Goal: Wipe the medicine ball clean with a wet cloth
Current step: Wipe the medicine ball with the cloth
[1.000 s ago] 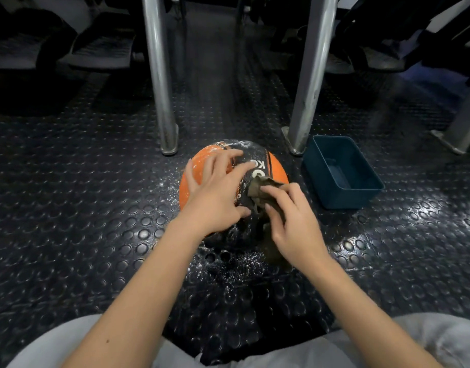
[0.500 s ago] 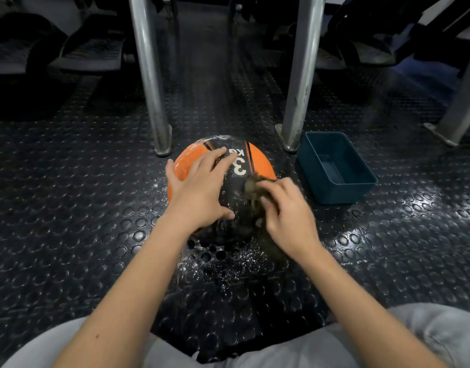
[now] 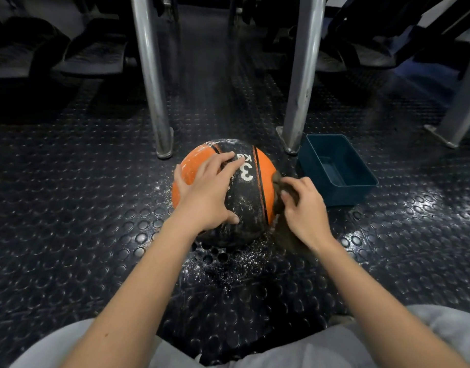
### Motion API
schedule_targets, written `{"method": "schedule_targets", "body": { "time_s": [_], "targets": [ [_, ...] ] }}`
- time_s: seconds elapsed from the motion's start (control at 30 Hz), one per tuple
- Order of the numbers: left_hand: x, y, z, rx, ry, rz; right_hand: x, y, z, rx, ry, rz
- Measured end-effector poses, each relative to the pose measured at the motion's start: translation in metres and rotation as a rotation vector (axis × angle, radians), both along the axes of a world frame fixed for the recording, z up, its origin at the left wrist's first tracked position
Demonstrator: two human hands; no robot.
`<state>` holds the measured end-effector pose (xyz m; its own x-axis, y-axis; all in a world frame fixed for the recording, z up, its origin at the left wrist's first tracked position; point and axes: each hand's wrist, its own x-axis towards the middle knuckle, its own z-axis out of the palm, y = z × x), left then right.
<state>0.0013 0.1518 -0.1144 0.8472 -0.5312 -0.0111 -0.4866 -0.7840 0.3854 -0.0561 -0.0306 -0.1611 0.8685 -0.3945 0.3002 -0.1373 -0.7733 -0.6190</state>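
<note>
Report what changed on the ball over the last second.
The right hand slid the cloth rightward, off the black band of the medicine ball onto its right orange panel, uncovering the white 3. It keeps gripping the cloth. The left hand stays spread on the ball; ball and blue tub stay put.

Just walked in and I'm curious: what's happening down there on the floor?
A person is wiping an orange-and-black 3 kg medicine ball on the studded rubber floor. The left hand lies spread on the ball's top, steadying it, while the right hand holds a brownish cloth against its right side. The ball shows white specks. A teal tub stands just right of it.
</note>
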Motion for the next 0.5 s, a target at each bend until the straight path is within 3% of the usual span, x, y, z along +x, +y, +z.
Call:
{"method": "schedule_targets", "body": {
  "time_s": [0.1,0.23,0.4,0.5],
  "targets": [
    [0.002,0.000,0.000,0.000,0.001,0.008,-0.016,0.032,0.002,0.035,-0.082,0.073],
    [0.004,0.004,-0.001,0.004,-0.001,0.017,-0.026,0.046,0.005,-0.157,-0.106,0.291],
    [0.003,0.002,-0.001,-0.028,0.031,0.002,-0.002,-0.002,0.000,0.047,0.095,-0.005],
    [0.002,0.000,-0.002,-0.029,0.021,-0.018,-0.003,0.006,0.014,0.152,-0.077,-0.036]
  ]
}}
